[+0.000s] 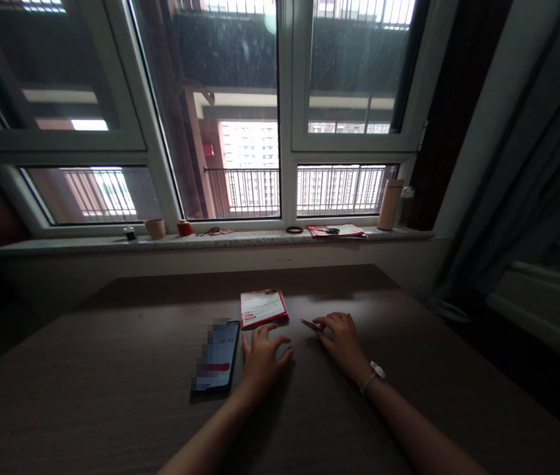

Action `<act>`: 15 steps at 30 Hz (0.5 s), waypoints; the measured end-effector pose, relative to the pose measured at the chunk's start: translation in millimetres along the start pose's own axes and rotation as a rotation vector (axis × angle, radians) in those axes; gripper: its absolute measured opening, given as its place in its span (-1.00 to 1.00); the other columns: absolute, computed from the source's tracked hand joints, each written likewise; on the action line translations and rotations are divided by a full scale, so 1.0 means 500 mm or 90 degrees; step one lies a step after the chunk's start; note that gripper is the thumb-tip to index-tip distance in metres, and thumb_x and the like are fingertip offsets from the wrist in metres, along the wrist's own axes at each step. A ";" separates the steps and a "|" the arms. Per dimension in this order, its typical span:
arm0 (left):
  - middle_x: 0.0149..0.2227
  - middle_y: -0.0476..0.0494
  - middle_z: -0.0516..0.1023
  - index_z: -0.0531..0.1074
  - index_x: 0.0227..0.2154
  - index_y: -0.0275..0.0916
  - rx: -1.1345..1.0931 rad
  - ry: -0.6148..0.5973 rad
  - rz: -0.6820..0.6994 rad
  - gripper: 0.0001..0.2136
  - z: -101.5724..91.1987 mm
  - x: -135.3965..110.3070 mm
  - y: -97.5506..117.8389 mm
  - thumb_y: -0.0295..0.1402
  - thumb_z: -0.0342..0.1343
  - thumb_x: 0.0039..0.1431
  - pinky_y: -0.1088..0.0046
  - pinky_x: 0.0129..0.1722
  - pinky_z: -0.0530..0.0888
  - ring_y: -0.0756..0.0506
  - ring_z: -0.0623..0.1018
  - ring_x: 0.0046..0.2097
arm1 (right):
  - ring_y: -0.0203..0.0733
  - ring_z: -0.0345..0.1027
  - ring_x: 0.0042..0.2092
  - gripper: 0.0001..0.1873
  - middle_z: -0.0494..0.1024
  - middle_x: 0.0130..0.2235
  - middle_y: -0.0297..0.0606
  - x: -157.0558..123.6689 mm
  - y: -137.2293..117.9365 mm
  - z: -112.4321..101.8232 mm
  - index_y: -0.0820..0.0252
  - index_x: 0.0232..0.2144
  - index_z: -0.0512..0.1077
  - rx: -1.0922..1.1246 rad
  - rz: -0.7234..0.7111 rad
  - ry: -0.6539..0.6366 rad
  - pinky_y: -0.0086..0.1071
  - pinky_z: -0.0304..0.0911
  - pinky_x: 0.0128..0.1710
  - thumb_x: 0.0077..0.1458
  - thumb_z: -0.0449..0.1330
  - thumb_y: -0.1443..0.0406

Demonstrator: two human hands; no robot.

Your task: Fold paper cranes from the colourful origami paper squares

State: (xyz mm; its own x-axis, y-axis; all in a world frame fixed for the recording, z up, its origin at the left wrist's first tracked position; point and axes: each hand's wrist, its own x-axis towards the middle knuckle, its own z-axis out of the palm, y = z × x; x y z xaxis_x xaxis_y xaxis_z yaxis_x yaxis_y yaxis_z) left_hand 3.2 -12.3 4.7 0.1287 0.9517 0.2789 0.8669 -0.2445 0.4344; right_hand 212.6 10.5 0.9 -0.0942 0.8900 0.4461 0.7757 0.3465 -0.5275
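My left hand (pixel 263 359) hovers over or rests on the table with its fingers spread and nothing between them. Just beyond its fingertips lies a small stack of white and red printed cards (pixel 263 307). To the left of that hand a phone (pixel 216 356) lies face up, partly blurred out. My right hand (pixel 342 336), wearing a bracelet (pixel 373 377), pinches a slim pointed tool (pixel 311 325) between thumb and fingers. The tool's tip points left, toward the cards; its exact kind is too small to tell.
The brown table (pixel 126 356) reaches to a wall under a stone windowsill (pixel 260 239). On the sill stand a paper cup (pixel 155 229), a red jar (pixel 184 228), a dark ring (pixel 294 230), red-edged papers (pixel 349 230) with a dark item on top, and a tall flask (pixel 390 204).
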 end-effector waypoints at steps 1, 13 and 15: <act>0.13 -0.12 0.37 0.56 -0.21 0.02 0.000 0.001 0.000 -0.81 0.002 0.000 -0.001 -0.29 0.18 0.09 -0.22 0.23 -0.16 -0.26 0.26 0.21 | -0.06 0.25 -0.02 -0.75 0.55 -0.21 -0.29 0.000 0.002 0.000 0.03 -0.19 0.51 -0.011 0.000 -0.001 -0.19 0.00 0.09 0.07 0.15 0.35; 0.12 -0.11 0.38 0.56 -0.22 0.03 0.001 -0.001 0.001 -0.82 0.002 -0.001 -0.002 -0.28 0.17 0.10 -0.21 0.24 -0.15 -0.25 0.27 0.20 | -0.01 0.20 0.08 -0.89 0.57 -0.17 -0.33 -0.006 0.001 0.010 -0.07 -0.34 0.58 -0.016 0.022 -0.060 0.06 -0.30 0.21 0.07 0.23 0.22; 0.12 -0.12 0.39 0.56 -0.22 0.03 0.002 -0.004 -0.003 -0.82 0.002 -0.002 0.000 -0.28 0.17 0.10 -0.20 0.24 -0.15 -0.24 0.27 0.20 | -0.02 0.20 0.08 -0.90 0.57 -0.19 -0.35 -0.007 0.000 0.012 -0.10 -0.34 0.58 -0.013 0.023 -0.070 0.09 -0.34 0.22 0.07 0.24 0.19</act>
State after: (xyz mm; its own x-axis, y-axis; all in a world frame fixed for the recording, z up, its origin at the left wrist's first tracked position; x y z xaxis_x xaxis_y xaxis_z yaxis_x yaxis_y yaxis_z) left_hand 3.3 -13.1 3.7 0.1273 0.9543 0.2705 0.8690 -0.2388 0.4335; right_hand 209.0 9.3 -4.8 -0.1325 0.9292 0.3449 0.7924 0.3083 -0.5264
